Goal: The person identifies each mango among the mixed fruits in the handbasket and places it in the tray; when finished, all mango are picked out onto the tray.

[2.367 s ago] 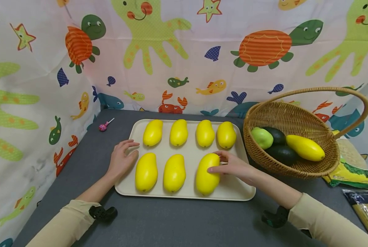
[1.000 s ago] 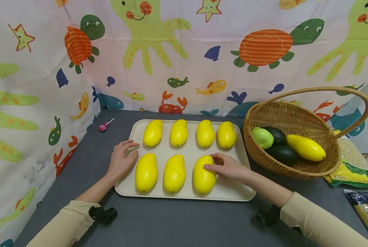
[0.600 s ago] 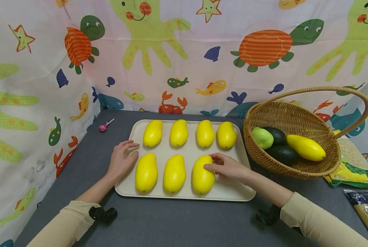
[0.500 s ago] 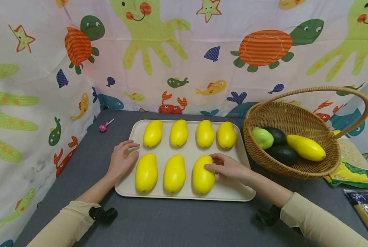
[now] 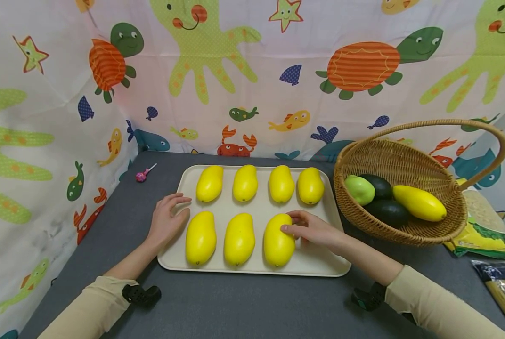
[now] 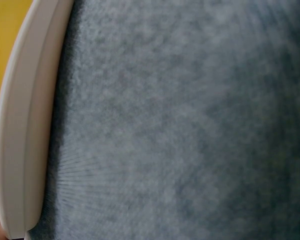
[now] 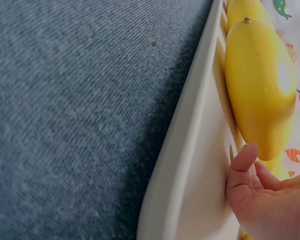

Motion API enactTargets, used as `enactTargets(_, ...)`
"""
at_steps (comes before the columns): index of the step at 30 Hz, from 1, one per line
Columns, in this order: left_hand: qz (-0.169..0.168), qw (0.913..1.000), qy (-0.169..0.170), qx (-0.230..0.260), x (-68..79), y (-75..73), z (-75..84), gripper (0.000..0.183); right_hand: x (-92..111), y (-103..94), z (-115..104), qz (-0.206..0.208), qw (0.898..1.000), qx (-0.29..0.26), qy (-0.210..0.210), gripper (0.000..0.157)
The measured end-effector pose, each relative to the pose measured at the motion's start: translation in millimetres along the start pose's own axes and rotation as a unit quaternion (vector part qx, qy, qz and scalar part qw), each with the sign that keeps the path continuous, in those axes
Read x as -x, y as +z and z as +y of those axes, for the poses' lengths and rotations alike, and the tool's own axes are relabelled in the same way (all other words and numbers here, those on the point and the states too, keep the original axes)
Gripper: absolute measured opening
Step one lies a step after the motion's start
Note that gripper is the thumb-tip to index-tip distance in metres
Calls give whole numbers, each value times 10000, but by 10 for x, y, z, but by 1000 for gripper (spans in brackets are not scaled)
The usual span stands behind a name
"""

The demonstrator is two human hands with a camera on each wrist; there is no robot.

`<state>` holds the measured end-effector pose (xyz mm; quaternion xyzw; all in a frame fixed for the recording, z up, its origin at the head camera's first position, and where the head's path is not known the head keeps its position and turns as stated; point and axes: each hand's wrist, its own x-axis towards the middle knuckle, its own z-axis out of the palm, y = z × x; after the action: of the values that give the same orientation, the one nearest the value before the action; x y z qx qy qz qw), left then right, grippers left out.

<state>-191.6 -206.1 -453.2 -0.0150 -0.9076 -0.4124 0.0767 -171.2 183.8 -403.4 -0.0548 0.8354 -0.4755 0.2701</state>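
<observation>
My right hand [image 5: 316, 230] holds a yellow mango [image 5: 277, 247] by its upper right end, thumb on top and fingers along the far side. This mango sits at the right of the front row on a cream tray [image 5: 320, 261]. In the right wrist view the fingertips [image 7: 246, 156] are at the narrow end of the mango [image 7: 260, 80]. Two more mangoes make up the front row, the middle mango [image 5: 240, 240] and the left mango [image 5: 200, 238]. Over the tray's left edge my left hand [image 5: 167, 216] lies with relaxed fingers.
Behind stands a row of several mangoes [image 5: 281, 183]. A wicker basket [image 5: 405, 160] at the right contains a green fruit [image 5: 360, 189], dark fruits [image 5: 386, 213] and a long yellow fruit [image 5: 419, 202]. Packets [image 5: 485, 230] lie beyond it; a lollipop [image 5: 141, 176] lies at the back left.
The right hand has moved slightly left and set the mango lower, in line with the front row; it has stayed still since about a second ago. The left hand has not moved.
</observation>
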Motion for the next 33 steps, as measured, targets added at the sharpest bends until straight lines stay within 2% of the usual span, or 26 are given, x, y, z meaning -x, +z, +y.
enactTargets(7,-19,10000,3,-7,-8,16,8,32,83,-50,11,126,9994,-295,-137,65)
enactTargets(12,-51,10000,-17,-6,-11,22,11,32,254,-160,-37,203,9972,-394,-599,56)
enactTargets(17,-23,10000,61,6,-6,11,20,31,512,-396,-173,262,9924,-14,-1204,43)
enactTargets(21,2,9999,105,18,2,-2,23,31,705,-660,-294,352,9897,403,-1325,36)
enactTargets(24,11,9999,124,42,9,-15,24,31,834,-889,-367,581,9844,946,-1367,32)
enactTargets(25,6,9999,123,49,12,-17,23,31,868,-974,-379,682,9805,1197,-1401,30)
enactTargets(27,4,9999,125,53,17,-20,19,31,924,-1156,-392,894,9665,1912,-1459,26)
enactTargets(30,8,9999,143,57,24,-21,18,31,938,-1449,-357,1149,9341,3036,-1484,22)
enactTargets(32,12,9999,138,63,23,-17,19,31,915,-1645,-312,1204,9099,3725,-1374,23)
enactTargets(33,17,9999,138,68,23,-16,21,31,899,-1743,-283,1175,9011,3975,-1269,26)
